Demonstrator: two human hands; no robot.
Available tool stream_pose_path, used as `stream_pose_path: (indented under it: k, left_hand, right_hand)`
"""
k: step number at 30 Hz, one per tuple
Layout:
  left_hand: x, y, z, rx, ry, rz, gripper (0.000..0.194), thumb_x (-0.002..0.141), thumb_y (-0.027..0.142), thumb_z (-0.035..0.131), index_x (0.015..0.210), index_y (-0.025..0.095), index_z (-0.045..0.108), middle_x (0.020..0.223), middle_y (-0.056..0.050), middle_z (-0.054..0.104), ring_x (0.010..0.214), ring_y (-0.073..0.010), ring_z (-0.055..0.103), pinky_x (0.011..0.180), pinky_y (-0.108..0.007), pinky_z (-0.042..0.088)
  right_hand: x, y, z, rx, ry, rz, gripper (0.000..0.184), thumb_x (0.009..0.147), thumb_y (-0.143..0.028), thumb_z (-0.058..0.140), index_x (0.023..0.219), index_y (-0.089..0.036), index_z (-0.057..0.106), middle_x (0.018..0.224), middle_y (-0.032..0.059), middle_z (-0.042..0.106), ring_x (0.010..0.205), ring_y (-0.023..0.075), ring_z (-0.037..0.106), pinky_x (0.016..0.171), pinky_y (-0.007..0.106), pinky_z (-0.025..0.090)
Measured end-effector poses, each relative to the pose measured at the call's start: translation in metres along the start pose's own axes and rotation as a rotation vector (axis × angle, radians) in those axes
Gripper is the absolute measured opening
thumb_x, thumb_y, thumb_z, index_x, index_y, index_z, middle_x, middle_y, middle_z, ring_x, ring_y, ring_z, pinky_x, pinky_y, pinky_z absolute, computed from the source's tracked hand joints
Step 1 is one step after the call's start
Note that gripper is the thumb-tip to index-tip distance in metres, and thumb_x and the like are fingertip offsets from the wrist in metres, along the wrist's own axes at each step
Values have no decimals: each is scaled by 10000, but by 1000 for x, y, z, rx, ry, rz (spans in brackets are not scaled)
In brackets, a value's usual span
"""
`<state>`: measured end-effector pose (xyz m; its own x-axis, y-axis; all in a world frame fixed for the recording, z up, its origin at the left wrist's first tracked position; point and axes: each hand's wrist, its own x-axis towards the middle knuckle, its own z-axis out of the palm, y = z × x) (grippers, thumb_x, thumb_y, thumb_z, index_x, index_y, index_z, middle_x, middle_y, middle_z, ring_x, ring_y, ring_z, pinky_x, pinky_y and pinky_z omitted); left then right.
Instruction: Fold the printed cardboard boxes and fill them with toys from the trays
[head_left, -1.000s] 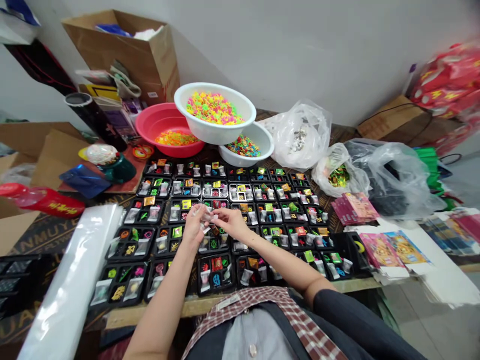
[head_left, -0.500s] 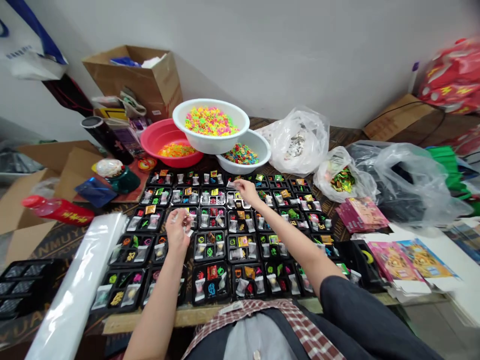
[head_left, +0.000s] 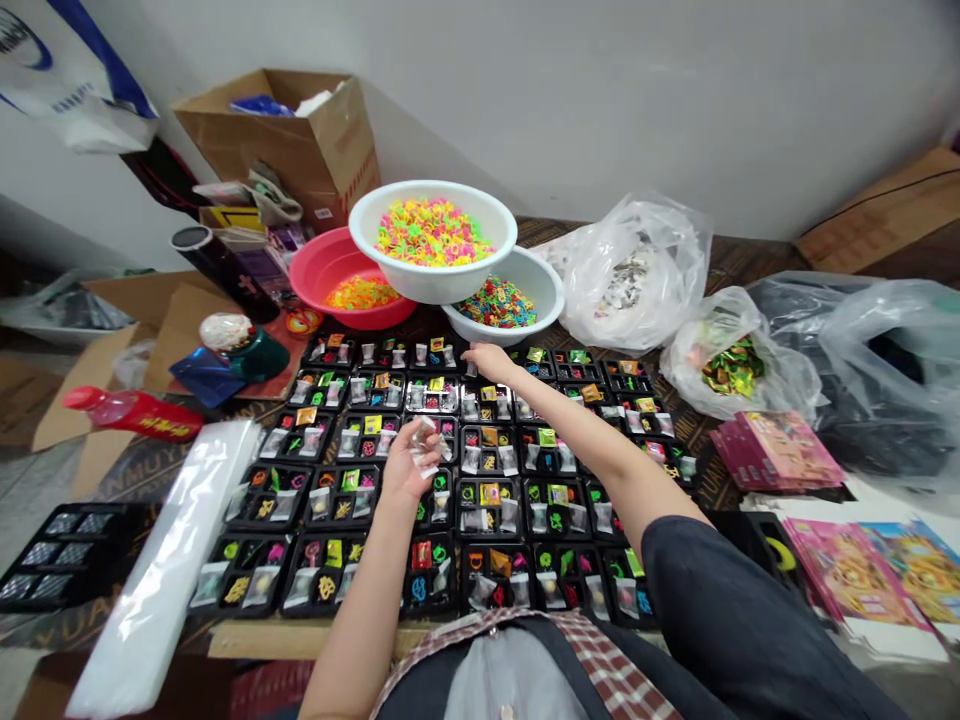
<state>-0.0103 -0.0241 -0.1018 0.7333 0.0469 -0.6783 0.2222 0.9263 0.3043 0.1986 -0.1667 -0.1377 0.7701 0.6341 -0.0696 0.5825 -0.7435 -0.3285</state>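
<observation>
Rows of black compartment trays (head_left: 337, 553) cover the table, holding small bright plastic shapes and clear-wrapped packets. My left hand (head_left: 410, 463) is above the middle rows, palm turned up, with its fingers curled round several small clear packets (head_left: 426, 447). Farther off, my right hand (head_left: 489, 362) reaches down to a tray in the back rows, just below the basins. Its fingertips are bent together at a small wrapped packet (head_left: 471, 368); whether they still grip it is hard to make out.
Behind the trays stand a white basin (head_left: 435, 285) of coloured shapes, a red basin (head_left: 315, 270) and a bluish basin (head_left: 551, 310). Plastic bags (head_left: 637, 270) lie at the right, near pink cards (head_left: 780, 450). A red bottle (head_left: 142, 413) and clear plastic sleeves (head_left: 165, 560) are at the left.
My left hand has moved right, over the middle trays, and its packets show more plainly. My right hand has lowered a packet to a back-row tray. The view has shifted slightly.
</observation>
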Motion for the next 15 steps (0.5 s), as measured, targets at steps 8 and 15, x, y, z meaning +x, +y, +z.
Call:
stream_pose_path:
  k: [8, 15]
  left_hand:
    - [18, -13, -10, 130, -15, 76, 248, 734, 150, 758, 776, 174, 515, 585, 62, 533, 400, -20, 454, 303, -68, 198]
    - [15, -27, -17, 253, -74, 215, 435, 550, 313, 906, 822, 159, 603, 537, 73, 524, 413, -37, 472, 315, -77, 185]
  right_hand:
    - [-76, -62, 15, 562, 134, -310, 400, 863, -412, 696, 1215, -221, 689, 979, 63, 691, 843, 182, 634, 807, 315, 512]
    - [-107, -55, 26, 852, 255, 12, 306, 930, -368, 541, 1102, -209, 737, 879, 49, 740, 679, 162, 652, 671, 293, 527]
